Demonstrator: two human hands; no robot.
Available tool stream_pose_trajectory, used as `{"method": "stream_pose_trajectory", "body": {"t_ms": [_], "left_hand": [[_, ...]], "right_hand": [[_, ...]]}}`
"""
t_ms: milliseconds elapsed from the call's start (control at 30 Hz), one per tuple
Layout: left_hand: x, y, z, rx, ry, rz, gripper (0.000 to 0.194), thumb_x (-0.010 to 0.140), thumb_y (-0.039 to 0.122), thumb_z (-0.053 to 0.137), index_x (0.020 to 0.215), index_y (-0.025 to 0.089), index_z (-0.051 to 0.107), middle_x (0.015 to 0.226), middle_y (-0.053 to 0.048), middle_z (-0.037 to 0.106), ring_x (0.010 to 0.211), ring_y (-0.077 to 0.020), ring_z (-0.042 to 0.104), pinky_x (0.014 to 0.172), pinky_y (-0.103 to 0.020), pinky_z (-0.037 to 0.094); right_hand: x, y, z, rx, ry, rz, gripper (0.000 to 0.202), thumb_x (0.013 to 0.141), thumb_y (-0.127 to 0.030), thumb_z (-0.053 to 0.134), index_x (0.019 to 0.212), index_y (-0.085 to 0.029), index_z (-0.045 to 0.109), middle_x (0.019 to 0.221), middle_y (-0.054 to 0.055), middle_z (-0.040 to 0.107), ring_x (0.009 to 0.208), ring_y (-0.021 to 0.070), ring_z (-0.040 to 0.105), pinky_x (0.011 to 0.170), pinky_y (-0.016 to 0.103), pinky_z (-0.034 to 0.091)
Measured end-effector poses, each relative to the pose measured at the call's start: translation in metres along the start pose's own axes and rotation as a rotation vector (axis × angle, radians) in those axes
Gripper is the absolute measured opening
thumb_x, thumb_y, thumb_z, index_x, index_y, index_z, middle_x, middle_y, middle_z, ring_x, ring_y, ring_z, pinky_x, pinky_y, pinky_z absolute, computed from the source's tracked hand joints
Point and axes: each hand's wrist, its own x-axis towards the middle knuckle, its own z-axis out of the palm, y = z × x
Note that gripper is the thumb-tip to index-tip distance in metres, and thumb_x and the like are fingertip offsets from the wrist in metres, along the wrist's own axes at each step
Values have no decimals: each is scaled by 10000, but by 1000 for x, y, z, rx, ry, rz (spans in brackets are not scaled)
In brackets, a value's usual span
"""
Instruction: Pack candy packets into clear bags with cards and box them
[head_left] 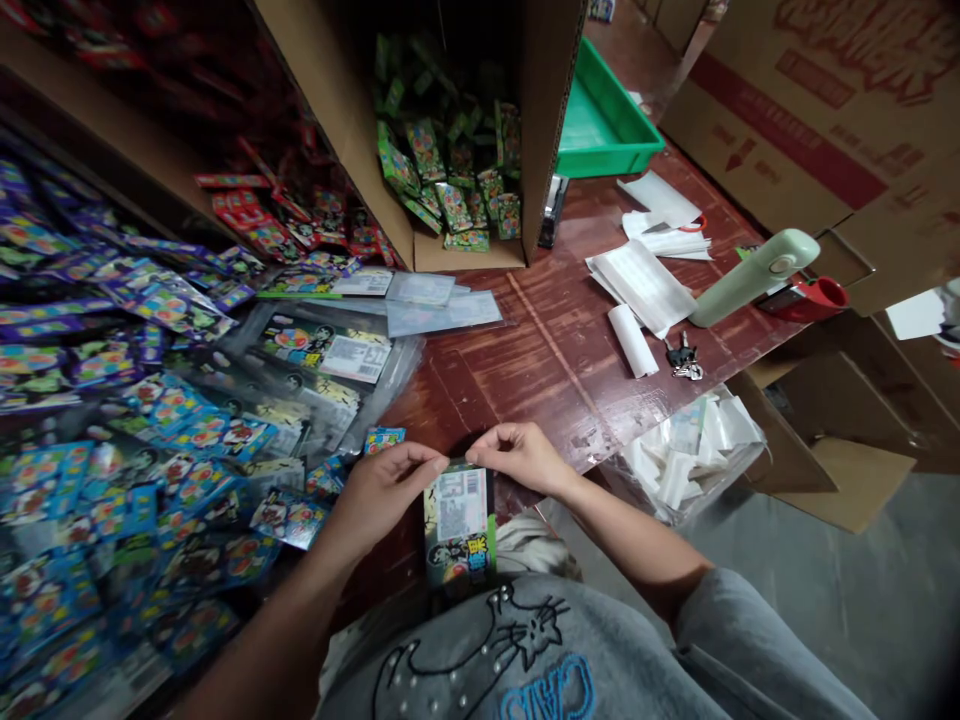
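Close to my body, a printed plastic candy bag (459,520) with a white label and a green strip hangs at the table's edge. My left hand (386,490) pinches its upper left corner between thumb and forefinger. At the upper right corner, my right hand (521,457) pinches the same edge. The two thumbs are a short way apart along the bag's top. Just beyond my left hand lies a small blue packet (385,438). Flat printed bags (330,350) in clear plastic are stacked ahead on the left.
Heaps of blue packets (195,430) and purple packets (150,290) cover the left. A carton (551,100) holds green packets (454,190). Toward the right are a green tray (607,120), label sheets (645,285), a pale green bottle (754,280), keys (682,357) and a waste bag (690,460).
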Motion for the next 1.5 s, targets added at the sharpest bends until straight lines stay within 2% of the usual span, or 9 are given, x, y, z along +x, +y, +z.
{"method": "stream_pose_trajectory", "body": {"t_ms": [200, 300, 400, 567, 733, 1033, 1233, 1367, 1500], "left_hand": [[-2, -14, -2, 36, -58, 78, 373, 824, 544, 801, 1001, 217, 774, 1018, -60, 816, 964, -241, 769, 887, -353, 607], [5, -14, -2, 181, -26, 196, 321, 911, 523, 717, 1029, 235, 796, 1020, -53, 794, 983, -231, 745, 918, -360, 577], [13, -10, 0, 290, -51, 292, 300, 951, 508, 665, 978, 245, 808, 993, -42, 766, 964, -219, 723, 916, -350, 556], [21, -15, 6, 297, -62, 330, 310, 965, 517, 654, 1028, 247, 792, 1067, -45, 761, 1038, -225, 722, 969, -343, 552], [33, -36, 7, 244, -14, 281, 374, 931, 595, 683, 1041, 253, 786, 1079, -42, 765, 1022, -225, 726, 958, -325, 558], [34, -38, 6, 268, 5, 280, 380, 953, 606, 657, 1039, 261, 790, 1096, -47, 786, 1052, -241, 739, 983, -340, 567], [29, -36, 10, 294, 141, 341, 331, 1000, 536, 607, 1015, 263, 795, 1058, -48, 804, 1017, -247, 763, 960, -363, 603], [27, -36, 14, 416, 247, 438, 299, 1035, 464, 577, 1041, 272, 806, 1142, -52, 791, 1089, -255, 748, 1001, -384, 587], [23, -37, 15, 592, 368, 561, 257, 1042, 410, 587, 1034, 299, 819, 1056, -47, 775, 996, -259, 728, 919, -393, 595]], "right_hand": [[-16, -12, -32, -165, -135, -206, 474, 946, -681, 713, 1053, -240, 851, 1312, 105, 761, 1261, 250, 693, 1148, 433, 527], [-24, -12, -83, -628, 382, -334, 493, 969, -570, 737, 1367, -279, 737, 1577, 135, 592, 1478, 296, 535, 1278, 535, 404], [-32, -4, -152, -845, 1040, -114, 685, 864, -497, 839, 1444, -192, 641, 1567, 204, 578, 1515, 383, 456, 1301, 627, 317], [-72, 6, -230, -520, 1239, 122, 328, 958, -431, 661, 1190, -205, 703, 1169, 127, 785, 1137, 290, 697, 1097, 504, 521], [-129, 16, -254, -185, 1292, 279, 293, 1038, -419, 537, 983, -172, 685, 785, 55, 738, 645, 151, 674, 539, 245, 487], [-170, 37, -249, -314, 1517, 469, 394, 1059, -453, 647, 1337, -174, 657, 1298, 115, 699, 1111, 239, 712, 957, 463, 627], [-75, 6, -245, -810, 1438, 70, 454, 1002, -366, 514, 1388, -169, 652, 1631, 256, 473, 1589, 387, 370, 1298, 636, 288], [66, -51, -305, -1246, 1014, -61, 420, 1029, -376, 530, 1368, -200, 704, 1786, 173, 326, 1646, 359, 262, 1303, 619, 255], [169, -104, -356, -1272, 1017, 132, 347, 1067, -307, 528, 1239, -84, 730, 1697, 291, 413, 1568, 414, 381, 1198, 684, 382]]}}
